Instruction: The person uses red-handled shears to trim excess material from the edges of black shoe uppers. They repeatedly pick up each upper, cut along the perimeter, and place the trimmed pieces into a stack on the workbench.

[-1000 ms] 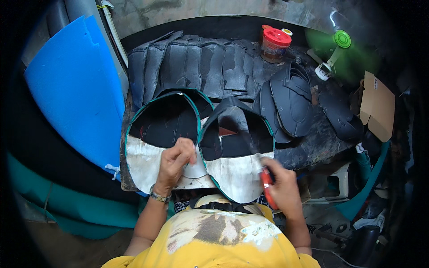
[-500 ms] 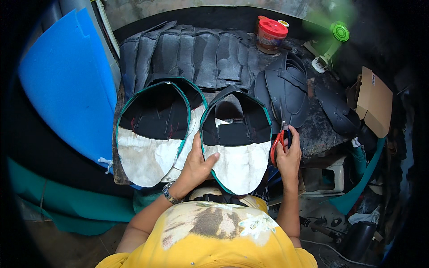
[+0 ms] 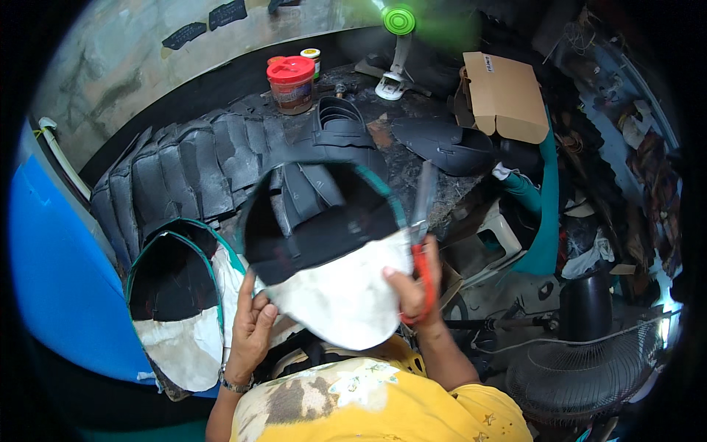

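Holding the panel (image 3: 324, 258) up: my right hand (image 3: 416, 283) pinches its right edge with scissors (image 3: 421, 228) gripped too; left hand (image 3: 250, 324), fingers loosely spread, props the lower-left edge. Risk: blades beside that thumb could snag the trim.

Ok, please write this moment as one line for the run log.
left hand: open, touching raised oval piece | right hand: holds piece and red-handled scissors | second oval piece: flat on bench
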Demonstrator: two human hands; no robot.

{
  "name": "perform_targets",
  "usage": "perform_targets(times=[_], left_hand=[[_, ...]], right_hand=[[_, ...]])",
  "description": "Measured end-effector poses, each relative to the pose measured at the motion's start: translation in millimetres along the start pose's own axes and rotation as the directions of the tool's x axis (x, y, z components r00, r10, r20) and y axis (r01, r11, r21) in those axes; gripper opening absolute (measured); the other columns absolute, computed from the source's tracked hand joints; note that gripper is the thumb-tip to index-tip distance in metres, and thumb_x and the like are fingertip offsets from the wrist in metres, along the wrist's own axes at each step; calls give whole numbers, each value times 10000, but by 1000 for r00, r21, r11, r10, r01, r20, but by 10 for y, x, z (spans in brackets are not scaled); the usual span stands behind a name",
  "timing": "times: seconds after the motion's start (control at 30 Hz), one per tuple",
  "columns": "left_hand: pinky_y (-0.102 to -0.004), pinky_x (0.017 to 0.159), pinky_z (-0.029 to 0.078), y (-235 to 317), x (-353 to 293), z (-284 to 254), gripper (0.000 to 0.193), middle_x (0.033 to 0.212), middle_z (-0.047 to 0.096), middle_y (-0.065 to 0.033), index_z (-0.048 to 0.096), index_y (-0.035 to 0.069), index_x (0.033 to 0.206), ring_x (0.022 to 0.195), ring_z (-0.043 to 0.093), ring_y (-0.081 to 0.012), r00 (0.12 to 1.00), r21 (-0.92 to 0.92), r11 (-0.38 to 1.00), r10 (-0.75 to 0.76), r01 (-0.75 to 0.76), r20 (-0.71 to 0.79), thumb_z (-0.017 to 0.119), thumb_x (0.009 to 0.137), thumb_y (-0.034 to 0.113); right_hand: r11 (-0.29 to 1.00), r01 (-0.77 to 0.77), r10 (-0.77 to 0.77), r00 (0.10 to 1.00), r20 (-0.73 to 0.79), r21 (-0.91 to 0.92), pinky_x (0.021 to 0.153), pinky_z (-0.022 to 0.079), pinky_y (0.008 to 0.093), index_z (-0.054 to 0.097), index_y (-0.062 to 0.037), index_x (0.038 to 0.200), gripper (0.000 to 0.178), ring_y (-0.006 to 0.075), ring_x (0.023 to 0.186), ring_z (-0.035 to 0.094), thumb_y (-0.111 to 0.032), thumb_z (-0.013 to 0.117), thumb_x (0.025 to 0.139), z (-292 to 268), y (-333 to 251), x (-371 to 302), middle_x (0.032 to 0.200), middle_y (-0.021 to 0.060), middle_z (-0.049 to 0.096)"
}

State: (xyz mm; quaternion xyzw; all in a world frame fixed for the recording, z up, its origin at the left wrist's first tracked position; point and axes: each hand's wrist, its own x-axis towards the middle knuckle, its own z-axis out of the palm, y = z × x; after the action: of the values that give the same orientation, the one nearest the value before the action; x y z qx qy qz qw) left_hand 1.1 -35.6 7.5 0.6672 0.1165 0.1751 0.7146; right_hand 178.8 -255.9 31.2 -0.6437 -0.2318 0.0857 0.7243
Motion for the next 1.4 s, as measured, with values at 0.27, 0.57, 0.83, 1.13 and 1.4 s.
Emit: perform_targets(times=[0.27, 0.57, 0.83, 1.13, 1.4], left_hand=[[-328, 929, 509, 148, -169, -238, 323, 1105, 708, -142, 605, -29, 1295, 1040, 670, -209, 981, 238, 970, 86, -43, -175, 504, 1021, 109], [-354, 989, 456, 93, -201, -571, 274, 1188, 659, -179, 657, -42, 1202, 1134, 613, -270, 820, 691, 722, 409, -22, -401, 517, 975, 20], [-569, 1169, 138, -32, -470, -805, 781, 1582, 237, -265, 308, -13, 1510, 1488, 194, -395, 973, 959, 178, 28, 219, -228, 591, 937, 435], [-469, 1094, 356, -14, -670, -557, 372, 1221, 646, -235, 633, -18, 1218, 1287, 536, -344, 966, 864, 497, 251, -76, -59, 694, 900, 166], [-440, 1019, 443, 145, -461, -896, 601, 1371, 514, -267, 455, -16, 1404, 1270, 508, -393, 896, 914, 390, 359, 112, -263, 668, 860, 125]], right_hand=[[470, 196, -749, 604, -271, -861, 991, 432, 360, 426, 3, 1355, 587, 263, 1091, 566, 66, 621, 805, -1203, -427, 511, 1240, 158, 550], [169, 372, -540, 810, 229, -913, 773, 460, 479, 489, -64, 1299, 667, 405, 882, 556, 85, 637, 666, -767, 790, 901, 953, 177, 513], [599, 236, -357, 934, 8, -765, 992, 456, 379, 515, -20, 1307, 502, 324, 1131, 595, -112, 722, 859, -412, 826, 834, 1258, 176, 579], [968, -91, 60, 989, -137, -232, 463, 386, 170, 363, -96, 1444, 569, 27, 611, 510, -170, 655, 961, 17, 336, 429, 904, 46, 626], [919, -55, 261, 827, 499, -390, 493, 379, 201, 546, -78, 1285, 410, 45, 601, 494, -136, 698, 909, 720, -30, 36, 788, -17, 564]])
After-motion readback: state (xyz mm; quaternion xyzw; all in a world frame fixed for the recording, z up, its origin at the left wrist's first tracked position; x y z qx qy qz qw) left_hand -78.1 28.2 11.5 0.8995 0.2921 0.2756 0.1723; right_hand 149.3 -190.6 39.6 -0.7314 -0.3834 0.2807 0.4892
